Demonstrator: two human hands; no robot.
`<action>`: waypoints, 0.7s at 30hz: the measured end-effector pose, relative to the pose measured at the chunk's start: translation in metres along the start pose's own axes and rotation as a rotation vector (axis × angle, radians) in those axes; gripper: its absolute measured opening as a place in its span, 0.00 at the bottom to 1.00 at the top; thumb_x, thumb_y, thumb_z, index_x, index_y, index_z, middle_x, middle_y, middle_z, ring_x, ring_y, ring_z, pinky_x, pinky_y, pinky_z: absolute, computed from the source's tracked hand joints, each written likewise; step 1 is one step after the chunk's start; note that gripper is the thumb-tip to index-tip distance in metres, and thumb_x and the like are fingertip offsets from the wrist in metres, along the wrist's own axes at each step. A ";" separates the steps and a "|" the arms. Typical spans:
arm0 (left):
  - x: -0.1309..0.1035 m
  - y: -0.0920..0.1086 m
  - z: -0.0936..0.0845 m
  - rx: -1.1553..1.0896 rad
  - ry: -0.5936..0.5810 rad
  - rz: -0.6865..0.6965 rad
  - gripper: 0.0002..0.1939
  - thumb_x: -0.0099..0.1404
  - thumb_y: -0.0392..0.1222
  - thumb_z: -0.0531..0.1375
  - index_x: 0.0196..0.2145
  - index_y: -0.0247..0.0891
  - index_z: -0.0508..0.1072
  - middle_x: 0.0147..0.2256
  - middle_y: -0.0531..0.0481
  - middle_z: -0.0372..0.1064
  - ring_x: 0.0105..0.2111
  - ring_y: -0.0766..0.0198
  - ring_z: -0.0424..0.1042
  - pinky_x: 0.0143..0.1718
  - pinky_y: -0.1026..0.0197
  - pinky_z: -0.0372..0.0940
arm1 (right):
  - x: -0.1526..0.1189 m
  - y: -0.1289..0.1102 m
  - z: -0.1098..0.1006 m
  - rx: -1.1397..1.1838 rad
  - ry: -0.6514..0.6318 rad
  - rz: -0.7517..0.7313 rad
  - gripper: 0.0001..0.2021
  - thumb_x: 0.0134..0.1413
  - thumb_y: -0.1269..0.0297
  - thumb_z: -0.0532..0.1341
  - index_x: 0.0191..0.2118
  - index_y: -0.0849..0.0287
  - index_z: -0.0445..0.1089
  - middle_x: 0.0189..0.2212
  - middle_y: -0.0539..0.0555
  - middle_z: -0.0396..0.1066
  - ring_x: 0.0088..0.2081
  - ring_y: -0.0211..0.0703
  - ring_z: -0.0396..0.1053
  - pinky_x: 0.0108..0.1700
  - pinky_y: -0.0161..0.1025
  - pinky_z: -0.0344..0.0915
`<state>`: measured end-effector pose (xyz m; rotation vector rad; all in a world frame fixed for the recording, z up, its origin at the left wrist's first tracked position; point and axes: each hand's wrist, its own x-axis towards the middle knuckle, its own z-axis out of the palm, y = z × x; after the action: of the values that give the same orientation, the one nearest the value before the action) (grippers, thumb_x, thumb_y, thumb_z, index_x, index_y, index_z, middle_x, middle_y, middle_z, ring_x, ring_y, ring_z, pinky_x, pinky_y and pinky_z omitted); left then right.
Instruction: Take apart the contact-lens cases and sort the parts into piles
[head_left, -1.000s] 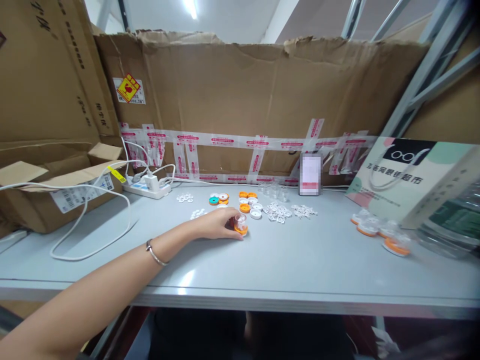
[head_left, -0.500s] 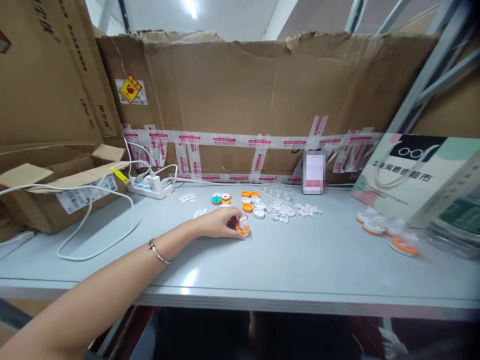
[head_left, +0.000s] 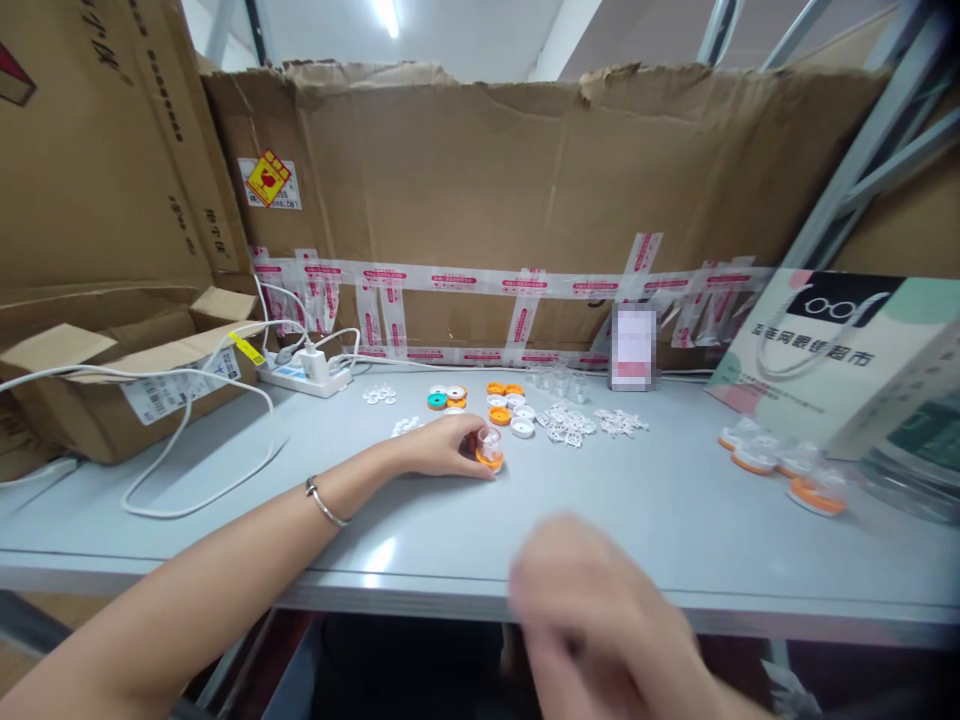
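Note:
My left hand (head_left: 450, 446) is wrapped round a small clear cup with an orange base (head_left: 490, 450), which stands upright on the grey table. My right hand (head_left: 592, 600) is a blur over the table's front edge, and its fingers are too smeared to read. Beyond the left hand lie orange and white round caps (head_left: 499, 415), a teal cap (head_left: 436, 400) and small white rings (head_left: 379, 395). Piles of small white parts (head_left: 566, 423) are right of the caps, with clear cups (head_left: 559, 380) behind them. Several clear cups with orange bases (head_left: 817, 492) stand at the right.
An open cardboard box (head_left: 112, 360) and a power strip (head_left: 311, 376) with white cables are at the left. A phone (head_left: 634, 347) leans against the cardboard at the back. A paper bag (head_left: 817, 350) and a large clear container (head_left: 915, 465) are at the right.
My right hand has come into view at the bottom, blurred. My left hand still holds the cup, and the whole view has shifted slightly.

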<state>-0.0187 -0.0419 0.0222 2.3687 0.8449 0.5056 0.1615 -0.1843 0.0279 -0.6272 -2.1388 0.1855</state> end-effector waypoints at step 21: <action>0.006 -0.010 0.000 -0.187 -0.065 0.053 0.18 0.48 0.44 0.64 0.36 0.31 0.68 0.29 0.51 0.65 0.30 0.67 0.63 0.31 0.66 0.60 | 0.077 0.111 0.005 -0.127 -0.562 0.199 0.06 0.48 0.63 0.57 0.29 0.60 0.63 0.23 0.48 0.64 0.25 0.35 0.58 0.26 0.31 0.51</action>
<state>-0.0191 -0.0309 0.0169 2.2280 0.6771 0.5027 0.1608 -0.0494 0.0414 -0.9495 -2.6380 0.3725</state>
